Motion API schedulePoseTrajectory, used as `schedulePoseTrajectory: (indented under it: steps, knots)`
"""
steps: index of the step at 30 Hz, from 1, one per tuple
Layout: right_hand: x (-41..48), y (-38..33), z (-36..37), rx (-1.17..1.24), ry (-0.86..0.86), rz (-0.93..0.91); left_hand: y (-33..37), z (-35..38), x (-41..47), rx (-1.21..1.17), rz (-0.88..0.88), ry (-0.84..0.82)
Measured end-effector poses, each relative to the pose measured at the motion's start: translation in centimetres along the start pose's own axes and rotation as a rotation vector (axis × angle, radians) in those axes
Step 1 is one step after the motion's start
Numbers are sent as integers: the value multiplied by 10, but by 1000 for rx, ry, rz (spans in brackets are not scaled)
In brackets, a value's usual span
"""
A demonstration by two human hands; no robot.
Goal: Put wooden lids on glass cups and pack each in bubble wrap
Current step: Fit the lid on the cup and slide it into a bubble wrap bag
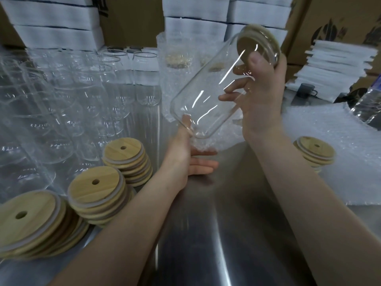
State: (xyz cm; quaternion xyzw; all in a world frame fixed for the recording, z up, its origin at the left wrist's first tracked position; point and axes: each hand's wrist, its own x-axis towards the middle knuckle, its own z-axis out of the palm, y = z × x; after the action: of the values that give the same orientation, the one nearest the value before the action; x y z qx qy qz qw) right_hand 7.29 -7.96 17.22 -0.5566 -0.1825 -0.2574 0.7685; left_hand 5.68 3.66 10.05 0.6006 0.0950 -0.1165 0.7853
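A brushed steel table (206,234) carries crowded clear glass cups (86,100) at far left, three stacks of wooden lids (97,188) at near left, and wrapped cups (175,65) standing at far centre. Sheets of bubble wrap (350,182) cover its right side, with a fourth lid stack (314,151) resting on them.

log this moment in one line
right hand: grips cup, tilted | lid: on | left hand: holds bubble wrap at cup base
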Motion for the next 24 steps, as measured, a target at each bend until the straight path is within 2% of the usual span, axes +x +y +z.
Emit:
schedulePoseTrajectory:
  steps: [11,20,24]
  knots:
    - [4,3,-18,-203,-190,-222,2,-3,-1,-60,-37,-14]
    - [6,9,-24,-362,-131,-332,-1,1,0,-53,58,87]
    - [6,11,-25,-453,-89,-463,-2,-1,2,0,133,137]
